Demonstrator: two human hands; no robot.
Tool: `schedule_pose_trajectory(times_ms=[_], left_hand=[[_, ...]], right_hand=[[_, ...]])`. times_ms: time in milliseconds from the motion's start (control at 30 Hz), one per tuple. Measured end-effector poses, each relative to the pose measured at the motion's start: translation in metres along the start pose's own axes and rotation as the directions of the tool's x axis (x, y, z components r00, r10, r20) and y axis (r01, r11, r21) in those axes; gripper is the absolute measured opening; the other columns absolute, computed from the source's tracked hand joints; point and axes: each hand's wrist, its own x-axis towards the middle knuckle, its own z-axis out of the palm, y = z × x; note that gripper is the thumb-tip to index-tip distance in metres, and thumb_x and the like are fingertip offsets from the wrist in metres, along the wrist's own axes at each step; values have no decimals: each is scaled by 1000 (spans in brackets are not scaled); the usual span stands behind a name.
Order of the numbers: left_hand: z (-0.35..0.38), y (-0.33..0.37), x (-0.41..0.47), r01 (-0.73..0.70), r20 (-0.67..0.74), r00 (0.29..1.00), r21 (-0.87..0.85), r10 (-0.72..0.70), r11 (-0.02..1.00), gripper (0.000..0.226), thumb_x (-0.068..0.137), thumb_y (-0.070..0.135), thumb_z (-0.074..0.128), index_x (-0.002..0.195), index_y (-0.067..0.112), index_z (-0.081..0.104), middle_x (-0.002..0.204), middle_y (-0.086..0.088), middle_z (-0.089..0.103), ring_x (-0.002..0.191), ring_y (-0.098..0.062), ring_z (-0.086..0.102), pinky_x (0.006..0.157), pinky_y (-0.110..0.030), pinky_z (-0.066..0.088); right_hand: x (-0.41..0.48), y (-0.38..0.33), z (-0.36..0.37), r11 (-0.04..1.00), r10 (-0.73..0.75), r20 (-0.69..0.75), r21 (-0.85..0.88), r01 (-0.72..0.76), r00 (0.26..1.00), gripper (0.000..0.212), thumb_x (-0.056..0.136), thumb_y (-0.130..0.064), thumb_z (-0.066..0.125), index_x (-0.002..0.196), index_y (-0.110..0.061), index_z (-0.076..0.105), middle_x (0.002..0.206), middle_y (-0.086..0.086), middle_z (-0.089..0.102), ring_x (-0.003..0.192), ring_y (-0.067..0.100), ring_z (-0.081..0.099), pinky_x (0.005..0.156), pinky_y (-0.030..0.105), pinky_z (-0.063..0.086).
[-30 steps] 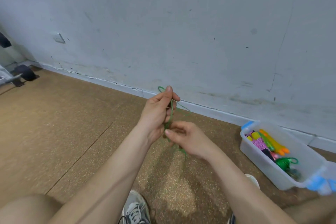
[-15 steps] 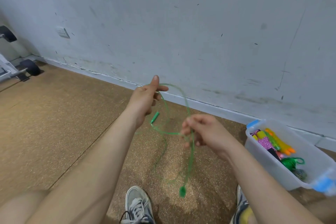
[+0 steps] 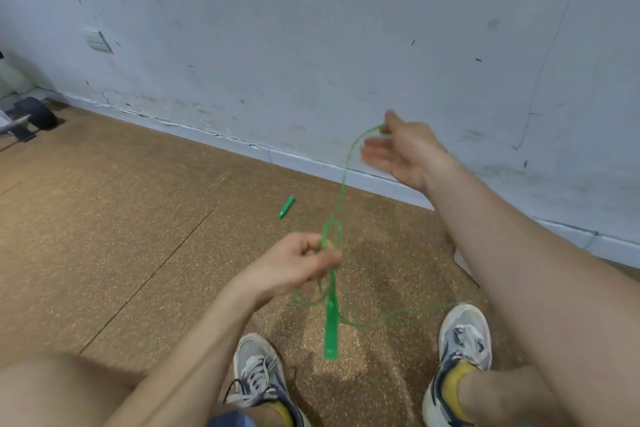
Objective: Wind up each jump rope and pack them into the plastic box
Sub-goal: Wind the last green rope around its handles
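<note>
Here, in the head view, a green jump rope (image 3: 342, 187) is strung between the two hands above a brown speckled floor (image 3: 121, 218), with a scuffed grey wall (image 3: 311, 28) on the far side.

The left hand (image 3: 298, 263), near and low, has its fingers curled round a small bunch of the cord. A loop (image 3: 332, 229) stands up just above the knuckles, and one handle (image 3: 330, 333) hangs straight down below the fist. That grip looks like the anchor for the winding: the coils gather here while the other hand feeds cord.

The right hand (image 3: 403, 152) is raised far and to the right, close to the wall. The cord runs up to its thumb and seems pinched there. The remaining fingers are spread loosely and blurred, so how firm the pinch is cannot be told. Held high and apart like this, it keeps the cord taut, probably to draw out a length for the next turn.

The second handle (image 3: 286, 206) shows far and left of the left hand; whether it lies on the floor or swings free is unclear. Slack cord trails near the right shoe (image 3: 464, 333), and the left shoe (image 3: 258, 367) sits nearer in.

The plastic box is not in view, so this rope is clearly not yet packed and mostly unwound. The loose handle and trailing slack could snag as the loops build.
</note>
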Motion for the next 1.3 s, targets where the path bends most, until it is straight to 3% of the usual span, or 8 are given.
schedule_pose_trajectory(times_ms=[67,133,400,600,733,900,1033,1300], left_hand=[[-5,8,6,-18,-146,988,-374,-40,927,25,98,18,45,77,13,58,53,2,38,44,-10,26,40,-21,17],[-12,20,13,-44,-127,991,-583,-37,811,28,96,13,39,72,13,55,52,2,33,43,-9,21,39,-21,11],[-8,26,8,-56,104,993,-7,56,998,18,88,27,65,71,20,63,61,2,54,48,-5,40,42,-15,29],[-29,-3,-11,66,105,990,258,-96,964,15,87,35,66,93,22,69,71,1,69,67,-13,59,67,-25,46],[-44,-27,-25,152,-38,988,255,-147,955,20,95,25,56,90,12,69,69,-4,69,54,-10,51,53,-24,37],[-47,-11,-18,-45,-217,975,-403,-48,914,30,93,29,52,96,4,68,59,-6,59,37,-8,32,35,-16,21],[-33,10,-4,-96,-206,978,-547,-22,832,33,94,35,48,96,10,68,60,-4,61,35,-8,25,38,-19,16],[-68,17,14,-318,-568,820,-555,-70,769,29,99,32,47,98,12,68,54,2,53,36,-6,29,35,-16,18]], right_hand=[[-17,23,-6,885,69,92,-465,-18,993,53,100,-44,41,126,1,49,110,15,63,94,28,64,74,36,50],[-40,52,-8,881,142,289,-473,12,947,55,98,-50,40,117,-2,60,104,13,70,93,25,66,80,36,48],[-70,89,5,998,54,440,9,-64,896,26,87,-34,62,98,-15,75,85,7,69,76,20,60,71,33,46],[-43,58,-5,984,-90,58,160,80,994,28,100,-20,47,81,-7,62,59,2,64,45,8,55,39,17,39],[1,38,-28,849,-5,-245,511,134,969,28,102,-15,40,80,-4,51,64,11,54,40,13,52,39,20,46],[-20,81,-25,921,264,189,-341,-189,946,55,93,-52,51,117,-2,56,96,12,71,89,24,69,79,38,58],[-78,120,12,920,255,708,-388,60,659,46,81,-36,70,123,-22,57,116,-1,68,111,18,63,91,34,51],[-90,165,-7,916,157,471,-398,50,868,12,91,-20,63,97,-10,64,68,4,63,59,15,60,53,22,45]])
